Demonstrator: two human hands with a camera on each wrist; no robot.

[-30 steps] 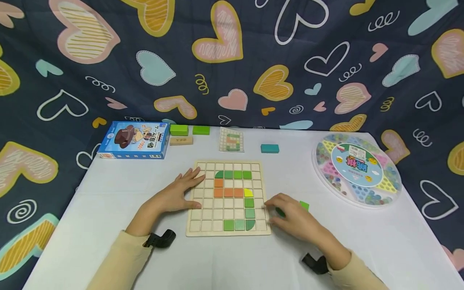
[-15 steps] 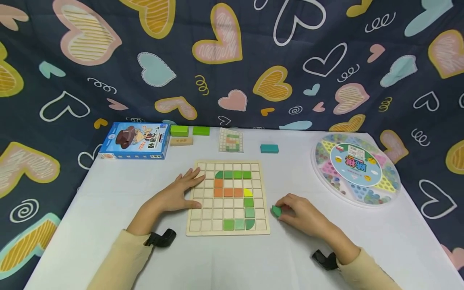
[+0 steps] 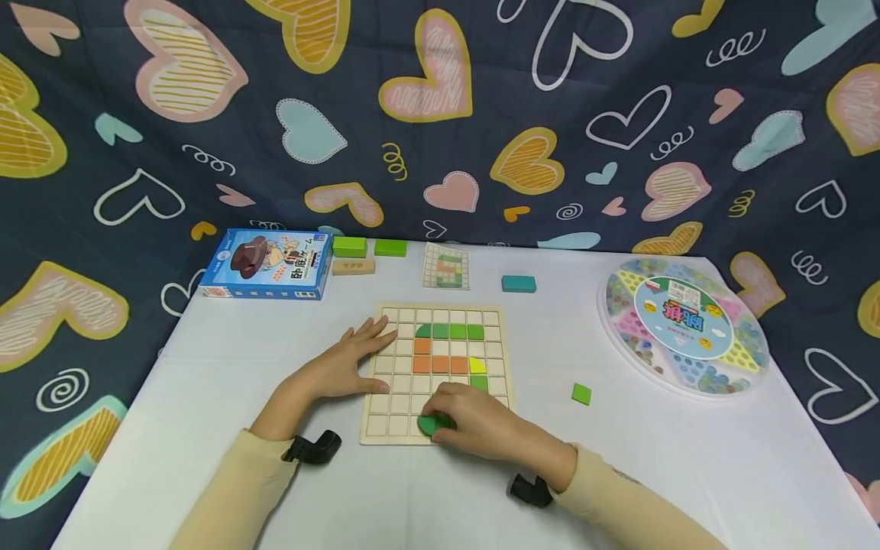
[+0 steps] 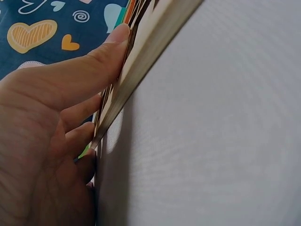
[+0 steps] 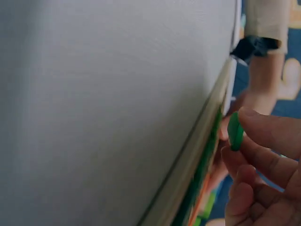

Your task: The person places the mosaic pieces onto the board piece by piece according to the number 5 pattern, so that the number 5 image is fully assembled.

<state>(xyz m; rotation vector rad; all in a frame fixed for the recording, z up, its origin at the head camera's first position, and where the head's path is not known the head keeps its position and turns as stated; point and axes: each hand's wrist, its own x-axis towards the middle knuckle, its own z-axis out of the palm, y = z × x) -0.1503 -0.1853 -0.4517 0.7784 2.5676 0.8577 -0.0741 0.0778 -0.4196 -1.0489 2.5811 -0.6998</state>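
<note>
In the head view a wooden grid board lies on the white table, with green, orange and yellow tiles set in its squares. My left hand rests spread along the board's left edge, its thumb on the board's face in the left wrist view. Over the lower part of the board, my right hand pinches a green round-cornered tile between thumb and fingertips, close above the bottom row. That hand hides several tiles at the lower right. A loose green square tile lies right of the board.
Behind the board are a small pattern card and a teal block. A blue game box stands at the back left, beside green blocks and a wooden block. A round marble-game case sits at the right.
My right hand, with the green tile, has moved left from the table beside the board to over its bottom rows. The loose green square now shows in full. My left hand stays put.
</note>
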